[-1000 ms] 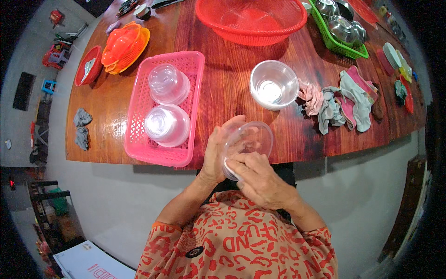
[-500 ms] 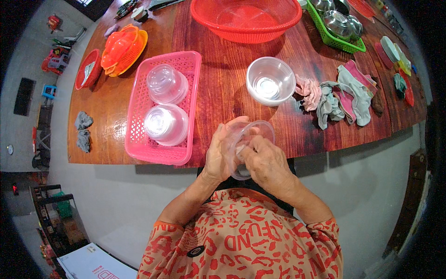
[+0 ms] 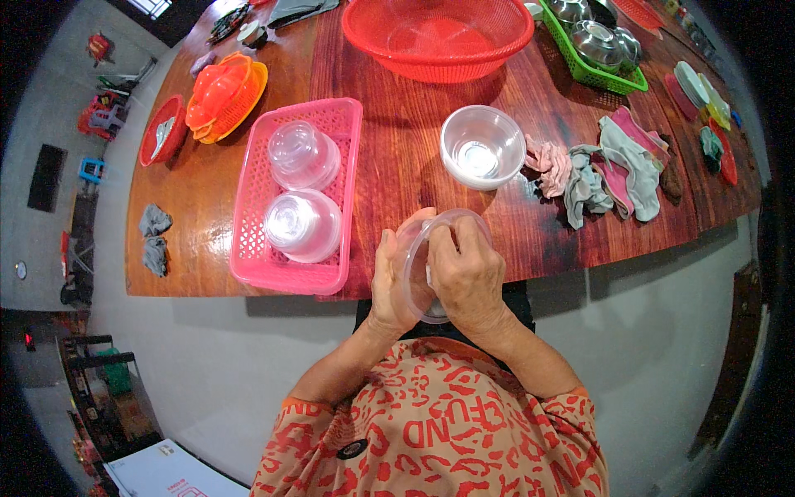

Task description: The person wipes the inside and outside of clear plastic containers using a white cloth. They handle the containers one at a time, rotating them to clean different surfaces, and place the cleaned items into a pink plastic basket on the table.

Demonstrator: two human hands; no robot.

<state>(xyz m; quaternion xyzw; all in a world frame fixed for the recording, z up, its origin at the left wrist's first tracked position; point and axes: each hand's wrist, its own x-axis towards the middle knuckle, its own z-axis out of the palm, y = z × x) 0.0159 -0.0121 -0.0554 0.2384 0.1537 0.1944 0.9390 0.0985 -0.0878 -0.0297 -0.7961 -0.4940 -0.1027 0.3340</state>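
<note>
My left hand (image 3: pixel 387 288) is wrapped round the outside of a clear plastic bowl (image 3: pixel 418 286), tilted with its mouth toward the right. Into that mouth reaches my right hand (image 3: pixel 470 277), its fingers bent against the inner wall. A small whitish bit shows by those fingers, too hidden to name. Just beyond, another clear plastic bowl (image 3: pixel 483 147) stands upright on the wooden table (image 3: pixel 397 157). Left of my hands, a pink perforated basket (image 3: pixel 243 240) carries clear bowls placed upside down in two groups, a far one (image 3: pixel 304 156) and a near one (image 3: pixel 303 225).
Crumpled cloths (image 3: pixel 592 174) lie to the right. At the back are a large red basin (image 3: pixel 439 62) and a green basket (image 3: pixel 617 81) of metal bowls. Orange baskets (image 3: pixel 224 95), a red basket (image 3: pixel 175 109) and grey rags (image 3: pixel 155 240) sit at the left.
My right hand has shifted up along the inside of the bowl, and its fingers sit nearer the far rim. The bowl has turned slightly in my left hand.
</note>
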